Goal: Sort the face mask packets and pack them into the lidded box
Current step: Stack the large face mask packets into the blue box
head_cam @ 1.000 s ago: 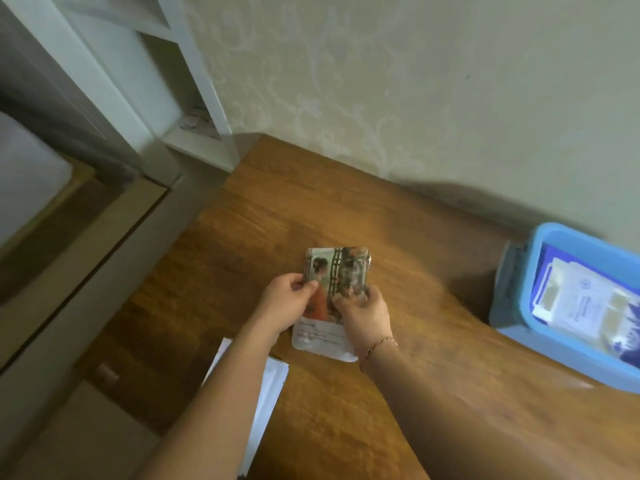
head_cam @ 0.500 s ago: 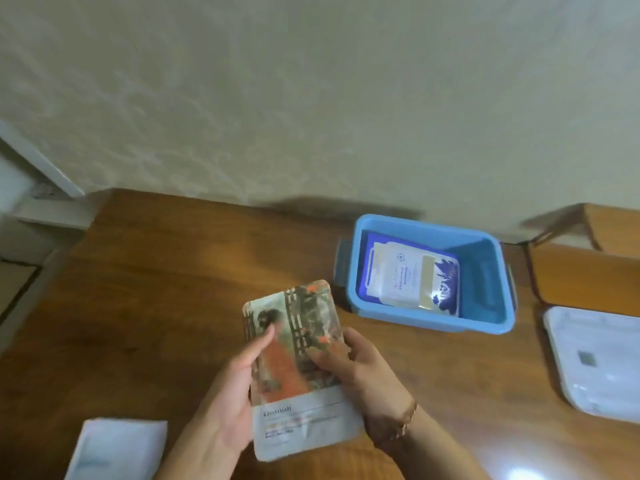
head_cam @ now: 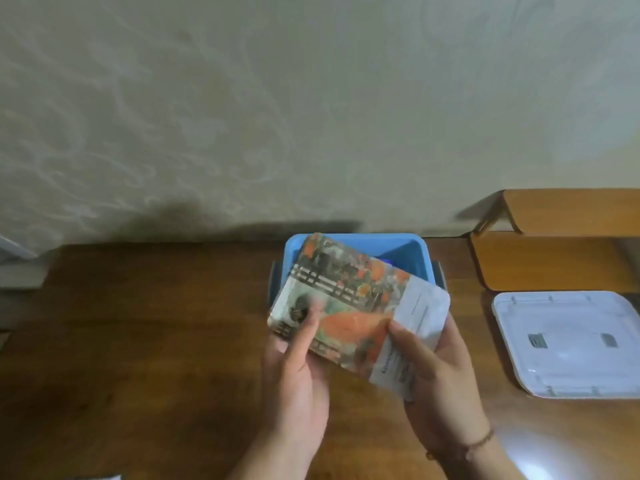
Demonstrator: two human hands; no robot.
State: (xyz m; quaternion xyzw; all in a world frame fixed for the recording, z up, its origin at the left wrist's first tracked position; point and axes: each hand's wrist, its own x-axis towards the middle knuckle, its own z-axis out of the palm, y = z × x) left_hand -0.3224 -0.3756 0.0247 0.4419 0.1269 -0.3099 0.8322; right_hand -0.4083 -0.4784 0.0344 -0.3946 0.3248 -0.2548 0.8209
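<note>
A stack of face mask packets point(head_cam: 349, 306) with an orange and green printed front is held tilted in both hands, over the near edge of the blue box point(head_cam: 408, 247). My left hand point(head_cam: 298, 372) grips the stack's left end, thumb on top. My right hand point(head_cam: 433, 372) holds the white lower end, a thin bracelet on its wrist. The packets hide most of the box's inside; only a small patch of dark blue shows there. The box's white lid point(head_cam: 568, 344) lies flat on the table to the right.
The brown wooden table point(head_cam: 138, 341) runs along a pale patterned wall. A low wooden shelf point(head_cam: 561, 244) stands at the back right behind the lid. A white corner of paper point(head_cam: 110, 477) shows at the bottom left edge.
The view has swung right and both hands have carried the packets right and forward, from the table's left part to over the blue box. The stack has turned to lie diagonally.
</note>
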